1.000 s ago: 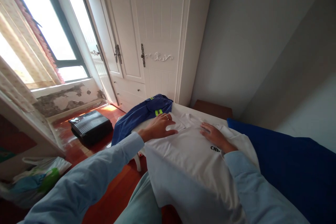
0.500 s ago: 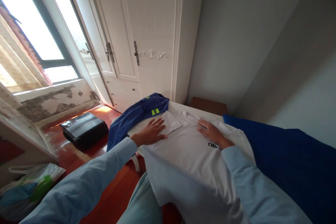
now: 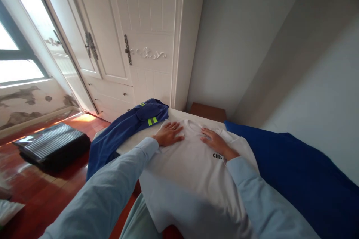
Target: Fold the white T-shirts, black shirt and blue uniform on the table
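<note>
A white T-shirt (image 3: 185,168) lies spread over the table, its neckline at the far side and its lower part hanging down over the near edge toward me. Black letters on its chest are partly covered by my right wrist. My left hand (image 3: 169,134), with a ring on one finger, rests flat on the shirt's left shoulder. On the right side of the chest, just below the neckline, my right hand (image 3: 215,143) lies with fingers stretched out. Neither hand grips the cloth.
Left of the shirt, a dark blue garment with yellow-green stripes (image 3: 131,123) drapes over the white table (image 3: 193,114). Blue cloth (image 3: 291,168) spreads at the right. A black ribbed case (image 3: 54,145) lies on the red floor. A white wardrobe (image 3: 151,18) stands behind.
My left hand has moved from the sleeve area inward onto the shirt's left shoulder. My right hand stays near the same spot on the chest. The view has turned to the right.
</note>
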